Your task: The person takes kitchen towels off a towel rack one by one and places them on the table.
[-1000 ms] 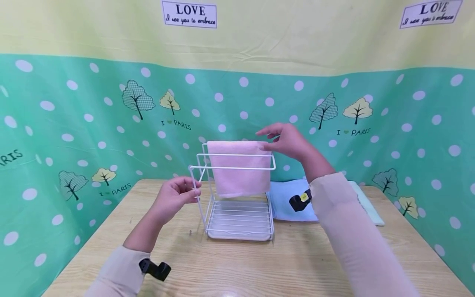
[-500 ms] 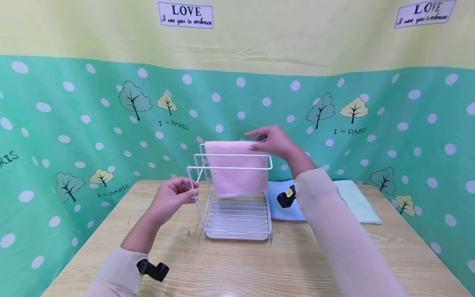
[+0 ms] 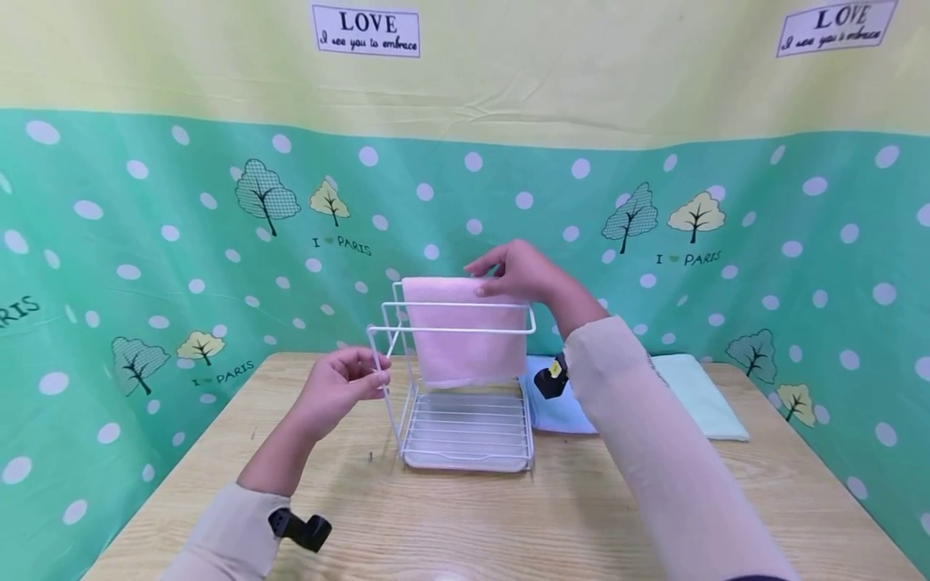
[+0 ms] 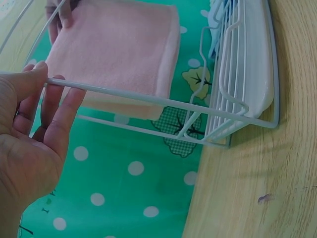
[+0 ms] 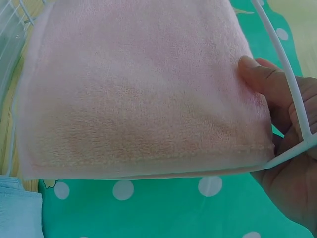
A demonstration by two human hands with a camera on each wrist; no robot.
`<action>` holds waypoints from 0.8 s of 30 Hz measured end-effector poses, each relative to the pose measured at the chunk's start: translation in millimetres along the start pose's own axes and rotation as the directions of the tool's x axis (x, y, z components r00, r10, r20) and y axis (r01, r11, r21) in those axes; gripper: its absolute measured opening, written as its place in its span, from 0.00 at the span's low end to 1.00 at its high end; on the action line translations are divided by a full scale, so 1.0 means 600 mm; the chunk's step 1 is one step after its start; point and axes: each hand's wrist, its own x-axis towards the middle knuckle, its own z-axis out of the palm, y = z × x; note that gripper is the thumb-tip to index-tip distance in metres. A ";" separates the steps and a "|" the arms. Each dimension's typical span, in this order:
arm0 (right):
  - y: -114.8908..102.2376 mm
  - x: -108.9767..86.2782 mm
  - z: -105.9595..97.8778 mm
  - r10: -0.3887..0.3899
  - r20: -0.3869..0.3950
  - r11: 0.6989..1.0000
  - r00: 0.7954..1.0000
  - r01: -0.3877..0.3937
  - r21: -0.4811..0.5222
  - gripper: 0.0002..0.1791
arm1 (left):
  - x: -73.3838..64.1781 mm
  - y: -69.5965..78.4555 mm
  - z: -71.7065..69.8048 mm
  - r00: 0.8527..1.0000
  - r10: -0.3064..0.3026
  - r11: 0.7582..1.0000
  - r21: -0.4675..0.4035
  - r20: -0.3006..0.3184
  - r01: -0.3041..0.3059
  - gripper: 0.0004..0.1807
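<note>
A pink towel [image 3: 465, 347] hangs folded over the back rail of a small white wire rack [image 3: 472, 329]. My left hand [image 3: 345, 383] pinches the rack's front left upright between thumb and fingertips; the left wrist view shows this close up. At the top edge of the towel is my right hand [image 3: 516, 270], reaching over from the right. In the right wrist view its thumb [image 5: 252, 72] presses the towel's face while the other fingers pass behind and are partly hidden. Two lower rails of the rack cross in front of the towel.
A pale tray [image 3: 468, 428] sits in the rack's base. To the right, a folded blue towel [image 3: 559, 415] and a folded mint towel [image 3: 701, 399] lie on the wooden table [image 3: 450, 516], partly behind my right sleeve. A green dotted curtain [image 3: 450, 210] hangs behind.
My right hand has slid left along the towel's top edge, its fingers coming down closer to it. The left hand keeps its hold on the rack; the towel hangs as before.
</note>
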 end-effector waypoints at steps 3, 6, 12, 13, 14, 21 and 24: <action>-0.002 0.003 0.004 -0.002 0.001 1.000 1.000 0.002 -0.001 0.18 | 0.000 -0.001 -0.001 1.000 -0.004 1.000 0.001 -0.001 0.004 0.11; -0.002 0.006 0.007 -0.011 -0.009 1.000 1.000 0.011 -0.005 0.15 | 0.000 -0.001 -0.001 1.000 -0.001 1.000 0.000 -0.001 0.001 0.11; -0.003 0.008 0.009 -0.021 -0.065 1.000 0.998 0.020 -0.014 0.08 | -0.001 0.003 0.001 1.000 -0.011 1.000 -0.004 -0.002 0.011 0.12; -0.004 0.007 0.009 -0.020 -0.075 1.000 0.997 0.019 -0.015 0.07 | -0.001 0.004 0.002 1.000 -0.013 1.000 -0.005 -0.002 0.013 0.12; -0.005 0.007 0.008 -0.022 -0.084 1.000 0.996 0.020 -0.017 0.07 | -0.001 0.004 0.002 1.000 -0.016 1.000 -0.006 -0.003 0.016 0.12; -0.012 0.004 -0.004 -0.092 -0.165 0.996 0.982 0.088 -0.027 0.04 | -0.001 0.004 0.002 1.000 -0.013 1.000 -0.002 -0.002 0.013 0.12; -0.015 0.000 -0.013 -0.121 -0.210 0.993 0.970 0.120 -0.016 0.04 | -0.001 0.005 0.001 1.000 -0.011 1.000 0.005 0.000 0.011 0.12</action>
